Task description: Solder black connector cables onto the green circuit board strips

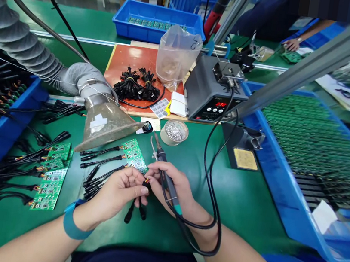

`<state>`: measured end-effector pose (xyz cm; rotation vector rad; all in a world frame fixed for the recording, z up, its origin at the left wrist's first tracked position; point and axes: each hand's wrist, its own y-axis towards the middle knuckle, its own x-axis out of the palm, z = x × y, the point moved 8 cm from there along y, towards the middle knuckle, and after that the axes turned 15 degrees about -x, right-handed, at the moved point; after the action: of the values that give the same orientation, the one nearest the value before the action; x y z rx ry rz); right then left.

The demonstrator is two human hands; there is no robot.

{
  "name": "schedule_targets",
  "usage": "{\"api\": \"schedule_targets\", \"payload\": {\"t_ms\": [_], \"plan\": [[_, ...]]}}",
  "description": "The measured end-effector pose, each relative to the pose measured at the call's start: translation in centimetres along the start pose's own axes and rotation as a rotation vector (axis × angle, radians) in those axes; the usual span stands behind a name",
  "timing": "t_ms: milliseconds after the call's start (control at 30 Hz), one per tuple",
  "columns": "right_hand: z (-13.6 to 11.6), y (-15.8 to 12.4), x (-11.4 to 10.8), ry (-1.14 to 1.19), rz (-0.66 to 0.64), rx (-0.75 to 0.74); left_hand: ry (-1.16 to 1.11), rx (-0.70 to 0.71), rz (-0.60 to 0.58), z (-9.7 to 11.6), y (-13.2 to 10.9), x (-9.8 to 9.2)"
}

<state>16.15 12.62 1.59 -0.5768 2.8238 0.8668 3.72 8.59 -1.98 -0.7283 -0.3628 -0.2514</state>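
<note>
My left hand (125, 191) pinches a short black cable (131, 212) near its coloured wire ends. Two dark connectors dangle below the fingers. My right hand (176, 183) is closed around a soldering iron (169, 186), its tip pointing up and away from me; the fingertips also meet the cable's wire ends. Just beyond both hands lies a green circuit board panel (135, 153) with several black cables attached on its left side. Part of that panel is hidden behind my fingers. A tin of silvery solder bits (174, 133) stands past the iron's tip.
A fume hood nozzle (107, 128) hangs left of the panel. Finished-looking boards with cables (50, 187) lie farther left. The soldering station (214, 95) and iron stand (241, 147) are ahead right. Blue bins (271, 188) flank the bench. A co-worker's hand (292, 44) shows at back right.
</note>
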Motion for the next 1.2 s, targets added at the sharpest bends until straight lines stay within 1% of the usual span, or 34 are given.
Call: {"api": "schedule_targets", "payload": {"t_ms": [100,267,500,800,933,1200], "plan": [[0.1,-0.2,0.0,0.011,-0.02,-0.005,0.039,0.014,-0.01,0.1,-0.1,0.1],[-0.1,0.0,-0.4,0.007,0.014,-0.015,0.143,0.079,0.016,0.9,-0.5,0.1],[-0.3,0.2,-0.4,-0.031,0.021,-0.02,0.099,0.066,0.042,0.7,-0.4,-0.2],[-0.3,0.5,-0.1,-0.05,-0.023,-0.03,0.077,0.059,0.11,0.2,-0.2,-0.9],[-0.5,0.6,0.0,-0.083,-0.029,-0.024,0.077,0.038,0.1,0.0,-0.2,-0.7],[-0.6,0.8,0.0,-0.065,-0.072,-0.034,0.053,-0.018,0.039,-0.3,-0.1,-0.4]]}}
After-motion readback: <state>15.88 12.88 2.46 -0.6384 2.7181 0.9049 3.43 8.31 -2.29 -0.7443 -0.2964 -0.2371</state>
